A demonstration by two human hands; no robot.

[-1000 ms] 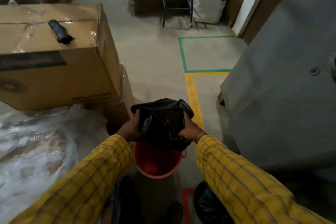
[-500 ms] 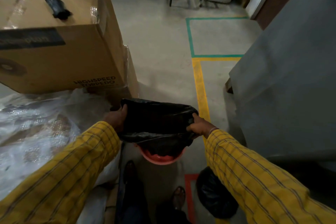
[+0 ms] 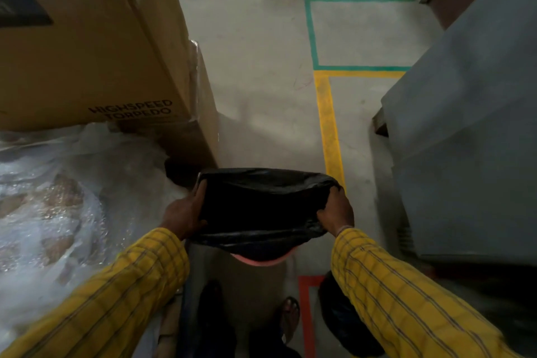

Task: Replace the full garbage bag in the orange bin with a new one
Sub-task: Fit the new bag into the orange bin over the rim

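Left hand [image 3: 184, 212], right hand [image 3: 335, 209]: gripping black bag [image 3: 261, 206] | carton [image 3: 87, 46]: "HIGHSPEED TORPEDO"

Left hand [image 3: 183, 212] and right hand [image 3: 335, 209] apart, each grip closed, arms outstretched.

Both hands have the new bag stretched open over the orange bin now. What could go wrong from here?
1. The black bag hides nearly all of the orange bin; its rim could be missed on the far side.
2. The left hand and right hand pull it taut; thin plastic might tear.
3. The full bag by the feet could trip.
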